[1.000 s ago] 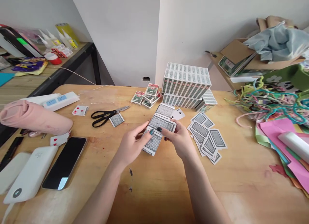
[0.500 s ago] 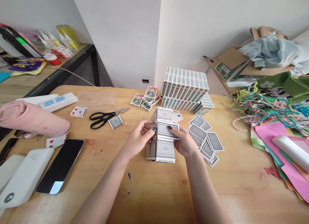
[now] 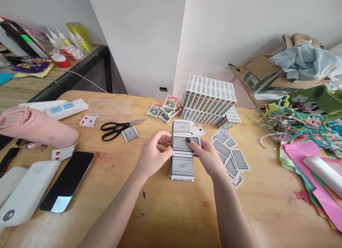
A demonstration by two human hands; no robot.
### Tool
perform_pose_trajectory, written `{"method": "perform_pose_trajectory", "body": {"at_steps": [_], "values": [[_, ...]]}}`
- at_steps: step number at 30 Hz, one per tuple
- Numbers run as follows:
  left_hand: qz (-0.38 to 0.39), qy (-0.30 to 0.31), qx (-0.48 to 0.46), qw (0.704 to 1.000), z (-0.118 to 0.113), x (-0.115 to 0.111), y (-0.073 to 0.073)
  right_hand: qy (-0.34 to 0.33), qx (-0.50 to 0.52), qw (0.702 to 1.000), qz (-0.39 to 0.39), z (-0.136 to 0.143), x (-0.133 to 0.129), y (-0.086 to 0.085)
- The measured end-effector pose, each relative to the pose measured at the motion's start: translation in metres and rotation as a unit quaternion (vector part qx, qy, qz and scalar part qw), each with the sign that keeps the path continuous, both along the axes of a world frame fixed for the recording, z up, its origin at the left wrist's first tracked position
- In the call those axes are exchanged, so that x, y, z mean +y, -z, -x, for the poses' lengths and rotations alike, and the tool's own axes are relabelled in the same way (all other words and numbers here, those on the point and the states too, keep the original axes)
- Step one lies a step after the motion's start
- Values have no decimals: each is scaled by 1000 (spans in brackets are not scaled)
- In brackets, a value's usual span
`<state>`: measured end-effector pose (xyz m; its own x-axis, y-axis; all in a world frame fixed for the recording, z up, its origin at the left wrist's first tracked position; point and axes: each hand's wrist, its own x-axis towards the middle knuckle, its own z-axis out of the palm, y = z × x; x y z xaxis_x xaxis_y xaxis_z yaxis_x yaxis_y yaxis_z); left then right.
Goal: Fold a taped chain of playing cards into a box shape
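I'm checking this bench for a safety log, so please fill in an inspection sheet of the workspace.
Surface: wooden table, dark marks near the front, a red stain at right.
Job's things: patterned card piece between the hands; loose cards at right; stacked card boxes behind.
Clutter: scissors with blades pointing away, phone, tangled colourful strands.
Hands: right hand grips the piece, thumb on top; left hand at its left edge.
Cables: pale cord slanting to the table's back; power strip, nothing seen plugged in.
Surroundings: wall with a small hole; open carton at right.
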<state>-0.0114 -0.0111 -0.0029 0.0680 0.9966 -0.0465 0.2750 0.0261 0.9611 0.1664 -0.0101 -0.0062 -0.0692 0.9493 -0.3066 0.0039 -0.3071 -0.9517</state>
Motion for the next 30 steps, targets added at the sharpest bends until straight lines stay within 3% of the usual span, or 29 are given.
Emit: {"method": "perform_pose_trajectory", "body": {"at_steps": [6, 10, 16, 24, 30], "values": [[-88, -64, 9, 994, -10, -12, 5, 40, -149, 988, -29, -3, -5, 3], [-122, -76, 16, 990, -15, -16, 9, 80, -105, 991, -27, 7, -10, 7], [-110, -69, 40, 991, -14, -19, 8, 125, -62, 990, -29, 18, -13, 9], [-99, -66, 75, 990, -17, -29, -2, 124, -68, 990, -28, 19, -12, 11], [-51, -39, 179, 982, -11, -27, -4, 129, -56, 988, -60, 23, -14, 16]]}}
